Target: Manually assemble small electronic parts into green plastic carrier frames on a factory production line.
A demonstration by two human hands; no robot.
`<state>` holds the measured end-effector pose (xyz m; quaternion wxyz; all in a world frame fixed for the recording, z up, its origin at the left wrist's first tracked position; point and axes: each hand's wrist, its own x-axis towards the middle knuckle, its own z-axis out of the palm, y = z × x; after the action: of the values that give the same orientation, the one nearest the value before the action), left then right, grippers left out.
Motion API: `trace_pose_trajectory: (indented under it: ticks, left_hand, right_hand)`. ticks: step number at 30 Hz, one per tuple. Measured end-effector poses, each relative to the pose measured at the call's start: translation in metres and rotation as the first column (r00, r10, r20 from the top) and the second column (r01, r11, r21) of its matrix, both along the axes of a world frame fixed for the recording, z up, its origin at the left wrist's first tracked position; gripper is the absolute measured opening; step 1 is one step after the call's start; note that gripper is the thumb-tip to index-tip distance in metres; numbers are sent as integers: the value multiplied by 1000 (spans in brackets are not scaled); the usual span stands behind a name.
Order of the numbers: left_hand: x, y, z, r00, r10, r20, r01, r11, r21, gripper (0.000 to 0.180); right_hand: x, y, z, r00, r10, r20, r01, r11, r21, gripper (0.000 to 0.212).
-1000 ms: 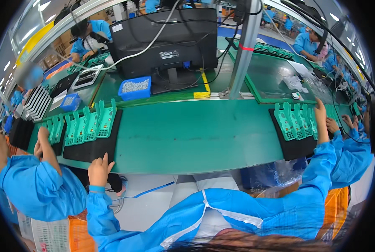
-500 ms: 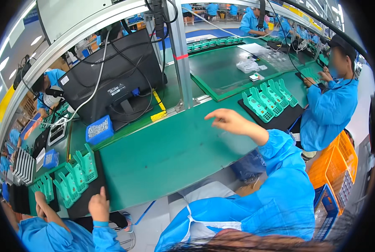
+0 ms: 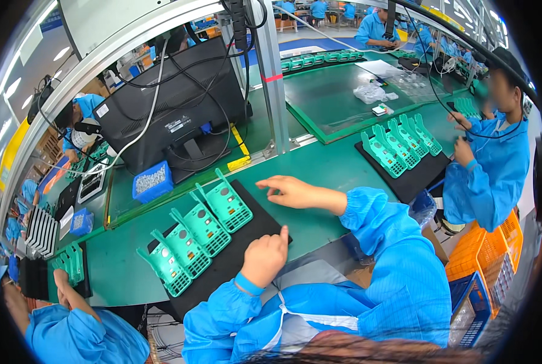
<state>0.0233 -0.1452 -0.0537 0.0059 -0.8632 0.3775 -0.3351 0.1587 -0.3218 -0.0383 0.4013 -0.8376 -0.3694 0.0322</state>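
Observation:
A black mat (image 3: 249, 213) lies at a slant on the green table, bearing a row of several green plastic holders (image 3: 199, 229) with upright prongs and grid-like lower ends. My left hand (image 3: 266, 258) is closed at the mat's near right edge, one finger pointing up; its other fingertips are partly hidden. Just beyond the mat's far right corner hovers my right hand (image 3: 292, 193), its fingers stretched out and holding nothing.
Behind the mat stand a blue bin (image 3: 152, 182) of small pale parts and a black monitor (image 3: 174, 109). To the right, a second black mat (image 3: 407, 182) carries similar holders beside a co-worker (image 3: 489, 158). Another person's hands (image 3: 64, 285) work at the left.
The mat with its green holders has slid right along the table, with my left hand moving along at its edge. My right hand has come left and slightly down toward it.

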Motion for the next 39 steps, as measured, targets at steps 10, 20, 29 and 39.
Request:
trace_pose_trajectory:
  ticks: [10, 20, 29, 39]
  left_hand:
    - [9, 0, -12, 905, -144, -400, 118, 989, -88, 43]
    - [51, 78, 32, 605, -457, -652, -182, 718, -672, 25]
    - [115, 122, 7, 102, -980, 168, -830, -177, -529, 43]
    - [111, 126, -16, 122, -961, 249, -818, -240, -523, 48]
  right_hand:
    - [34, 48, -29, 970, 14, 241, -2, 999, -51, 61]
    - [54, 89, -39, 939, -56, 341, 81, 995, -59, 52]
    - [-4, 108, 22, 699, 175, 693, -301, 952, 63, 28]
    - [18, 108, 11, 607, 313, 731, -309, 940, -146, 30]
